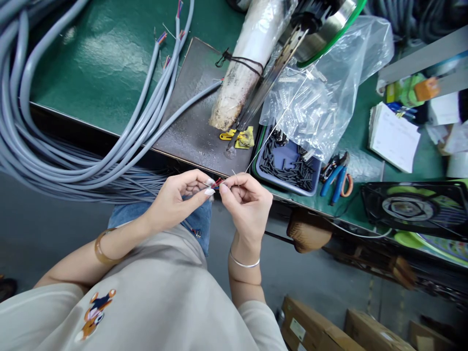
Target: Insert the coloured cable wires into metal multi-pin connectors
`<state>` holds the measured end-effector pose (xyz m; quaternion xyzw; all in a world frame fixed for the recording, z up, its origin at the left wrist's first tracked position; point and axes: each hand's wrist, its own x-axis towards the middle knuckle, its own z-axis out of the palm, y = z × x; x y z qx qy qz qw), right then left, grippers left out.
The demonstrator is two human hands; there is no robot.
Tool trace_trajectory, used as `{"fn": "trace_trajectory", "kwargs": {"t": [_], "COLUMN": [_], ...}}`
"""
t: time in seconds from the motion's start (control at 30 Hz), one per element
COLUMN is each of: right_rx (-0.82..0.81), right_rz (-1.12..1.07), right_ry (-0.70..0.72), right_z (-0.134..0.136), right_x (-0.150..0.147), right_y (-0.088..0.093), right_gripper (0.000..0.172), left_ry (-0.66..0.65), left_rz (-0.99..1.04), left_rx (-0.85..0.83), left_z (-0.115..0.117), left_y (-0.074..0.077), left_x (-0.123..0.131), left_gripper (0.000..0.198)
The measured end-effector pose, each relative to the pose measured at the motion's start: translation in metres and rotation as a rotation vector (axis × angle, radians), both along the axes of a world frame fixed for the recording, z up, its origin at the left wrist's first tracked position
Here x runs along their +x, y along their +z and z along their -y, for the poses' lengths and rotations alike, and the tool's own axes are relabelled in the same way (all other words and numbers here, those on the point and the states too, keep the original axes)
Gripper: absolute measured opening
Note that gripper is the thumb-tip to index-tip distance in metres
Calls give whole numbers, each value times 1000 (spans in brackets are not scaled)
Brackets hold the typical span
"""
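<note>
Thin red and blue wires (217,183) show between my hands, just off the bench's front edge. My left hand (179,196) is closed, pinching them between thumb and fingertips. From the other side, my right hand (249,201) pinches at the same wires, its other fingers curled. A fine silvery strand, looking like solder wire (280,118), runs from the spool down to my right hand. Grey cables (126,134) lie in a thick bundle left of my hands; some show stripped ends with coloured cores. What lies inside my curled fingers is hidden.
A dark plate (197,114) carries a wrapped roll (248,53) and a metal rod tool, probably a soldering iron (266,80). Rightward are a tray (288,183) of black sleeves, a clear bag (329,97), pliers (337,180), a notepad (395,136) and a fan (413,208).
</note>
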<state>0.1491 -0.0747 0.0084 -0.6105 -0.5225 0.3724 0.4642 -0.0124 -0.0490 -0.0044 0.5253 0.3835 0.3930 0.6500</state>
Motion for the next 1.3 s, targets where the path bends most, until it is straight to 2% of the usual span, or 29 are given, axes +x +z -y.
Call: {"fn": "trace_trajectory", "kwargs": {"t": [0.1, 0.2, 0.4, 0.5, 0.6, 0.8, 0.93, 1.03, 1.2, 1.3], "right_rx": [-71, -89, -43, -72, -93, -19, -44, -46, 30, 19], "right_rz": [-129, -201, -159, -175, -131, 3, 24, -36, -123, -35], "right_ry": [26, 49, 51, 94, 89, 35, 66, 74, -59, 5], "right_z": [0, 1, 1, 1, 3, 11, 11, 7, 3, 5], "right_x": [0, 0, -1, 0, 1, -1, -1, 1, 7, 6], "right_y": [-1, -2, -3, -4, -6, -5, -3, -3, -4, -1], "right_gripper": [12, 12, 12, 15, 20, 23, 24, 24, 28, 24], "left_ry": [48, 90, 69, 64, 101, 103, 103, 111, 156, 145], "left_rz": [71, 18, 72, 65, -24, -188, -227, -212, -112, -28], "left_rx": [-1, 50, -64, -59, 46, 354, 431, 385, 98, 27], "left_z": [2, 3, -1, -1, 0, -1, -1, 0, -3, -4], "left_y": [0, 2, 9, 13, 14, 7, 7, 9, 12, 12], "left_x": [2, 4, 5, 6, 7, 3, 1, 2, 3, 3], "left_gripper": [15, 9, 6, 6, 8, 6, 9, 8, 12, 12]}}
